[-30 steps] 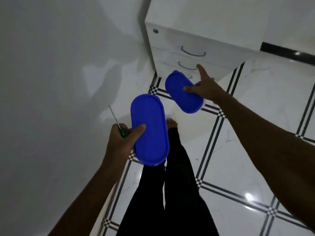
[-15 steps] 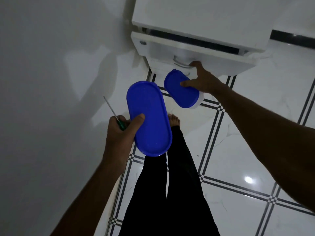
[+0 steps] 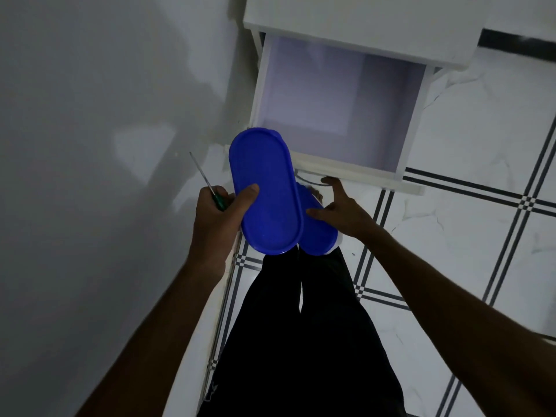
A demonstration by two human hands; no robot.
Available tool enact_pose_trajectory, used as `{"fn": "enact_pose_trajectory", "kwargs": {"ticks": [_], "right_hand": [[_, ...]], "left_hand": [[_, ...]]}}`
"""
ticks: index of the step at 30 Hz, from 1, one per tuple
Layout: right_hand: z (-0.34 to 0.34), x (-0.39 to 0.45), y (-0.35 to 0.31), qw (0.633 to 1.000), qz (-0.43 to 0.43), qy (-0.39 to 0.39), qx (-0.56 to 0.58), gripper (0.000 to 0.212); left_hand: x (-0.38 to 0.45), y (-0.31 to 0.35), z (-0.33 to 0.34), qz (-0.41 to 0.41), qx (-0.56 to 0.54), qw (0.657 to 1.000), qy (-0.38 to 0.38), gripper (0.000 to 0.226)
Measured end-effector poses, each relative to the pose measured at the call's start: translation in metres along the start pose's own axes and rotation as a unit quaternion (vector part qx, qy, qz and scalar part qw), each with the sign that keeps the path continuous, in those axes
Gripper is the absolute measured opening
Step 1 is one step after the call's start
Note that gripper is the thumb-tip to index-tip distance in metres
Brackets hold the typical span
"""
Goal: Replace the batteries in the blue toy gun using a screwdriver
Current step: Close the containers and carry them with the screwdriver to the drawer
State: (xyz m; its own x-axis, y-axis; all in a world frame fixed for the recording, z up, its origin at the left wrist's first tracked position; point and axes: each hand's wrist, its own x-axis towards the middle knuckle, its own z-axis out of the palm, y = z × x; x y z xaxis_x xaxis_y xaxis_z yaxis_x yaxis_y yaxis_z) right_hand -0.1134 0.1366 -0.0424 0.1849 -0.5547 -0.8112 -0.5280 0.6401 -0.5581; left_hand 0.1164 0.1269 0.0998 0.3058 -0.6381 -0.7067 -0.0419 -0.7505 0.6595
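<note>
My left hand (image 3: pixel 218 210) grips a blue oval-lidded container (image 3: pixel 264 188) with the thumb on its lid, and also holds a green-handled screwdriver (image 3: pixel 207 183) whose metal shaft points up and left. My right hand (image 3: pixel 343 210) holds a second blue-lidded container (image 3: pixel 319 233), thumb on its lid, partly hidden behind the first; its fingers reach up to the handle (image 3: pixel 313 180) of the pulled-out top drawer (image 3: pixel 346 173). No toy gun or batteries show in view.
The white drawer unit (image 3: pixel 361 25) stands against a white wall (image 3: pixel 90 115); its open drawer shows a bare pale bottom. Below are my black-trousered legs (image 3: pixel 301 326) on a white tiled floor (image 3: pixel 466 236) with dark lines.
The top drawer has gone from closed to fully pulled out, drawn by my right hand. Both containers have come closer together, and now overlap in front of the drawer.
</note>
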Motion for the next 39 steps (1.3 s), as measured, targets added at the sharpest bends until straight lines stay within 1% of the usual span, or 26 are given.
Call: {"fn": "enact_pose_trajectory", "kwargs": {"ticks": [3, 5, 9, 11, 13, 16, 19, 23, 26, 28, 30, 31, 35, 39], "right_hand": [[0.008, -0.011, 0.002, 1.0, 0.013, -0.009, 0.006, 0.078], [0.008, -0.021, -0.001, 1.0, 0.016, -0.011, 0.023, 0.072], [0.003, -0.051, -0.007, 0.995, -0.011, 0.007, 0.099, 0.043], [-0.002, -0.074, -0.011, 0.989, -0.01, 0.025, 0.147, 0.033], [-0.01, -0.096, -0.018, 0.979, -0.011, 0.044, 0.197, 0.029], [-0.026, -0.119, -0.026, 0.961, -0.023, 0.08, 0.262, 0.029], [-0.048, -0.118, -0.036, 0.941, -0.047, 0.145, 0.301, 0.033], [-0.081, -0.078, -0.049, 0.93, -0.06, 0.224, 0.285, 0.037], [-0.097, -0.032, -0.05, 0.93, -0.049, 0.25, 0.265, 0.042], [-0.105, -0.003, -0.048, 0.929, -0.041, 0.259, 0.262, 0.041], [-0.108, 0.021, -0.044, 0.929, -0.033, 0.269, 0.252, 0.038], [-0.11, 0.031, -0.041, 0.928, -0.028, 0.276, 0.248, 0.037], [-0.111, 0.058, -0.025, 0.931, -0.029, 0.297, 0.21, 0.037], [-0.11, 0.065, -0.016, 0.935, -0.016, 0.308, 0.178, 0.042]], "left_hand": [[-0.002, 0.002, -0.007, 0.005, 0.004, 1.0, -0.003, 0.034], [-0.002, 0.004, -0.009, 0.011, 0.0, 1.0, -0.004, 0.034], [0.0, 0.009, -0.013, 0.022, -0.008, 1.0, -0.007, 0.032], [0.002, 0.014, -0.014, 0.018, -0.011, 1.0, -0.007, 0.032], [0.007, 0.019, -0.013, 0.019, -0.002, 1.0, -0.004, 0.032], [0.014, 0.029, -0.008, 0.028, 0.013, 1.0, -0.005, 0.032], [0.023, 0.038, 0.002, 0.036, 0.023, 0.999, -0.028, 0.032], [0.044, 0.05, 0.033, 0.032, 0.048, 0.997, -0.058, 0.032], [0.072, 0.05, 0.063, 0.02, 0.078, 0.994, -0.08, 0.038], [0.098, 0.048, 0.085, 0.011, 0.095, 0.989, -0.111, 0.046], [0.122, 0.046, 0.106, -0.003, 0.107, 0.983, -0.146, 0.062], [0.135, 0.044, 0.116, -0.011, 0.115, 0.981, -0.156, 0.065], [0.174, 0.035, 0.147, -0.022, 0.174, 0.972, -0.156, 0.047], [0.191, 0.029, 0.155, -0.026, 0.221, 0.96, -0.168, 0.042]]}}
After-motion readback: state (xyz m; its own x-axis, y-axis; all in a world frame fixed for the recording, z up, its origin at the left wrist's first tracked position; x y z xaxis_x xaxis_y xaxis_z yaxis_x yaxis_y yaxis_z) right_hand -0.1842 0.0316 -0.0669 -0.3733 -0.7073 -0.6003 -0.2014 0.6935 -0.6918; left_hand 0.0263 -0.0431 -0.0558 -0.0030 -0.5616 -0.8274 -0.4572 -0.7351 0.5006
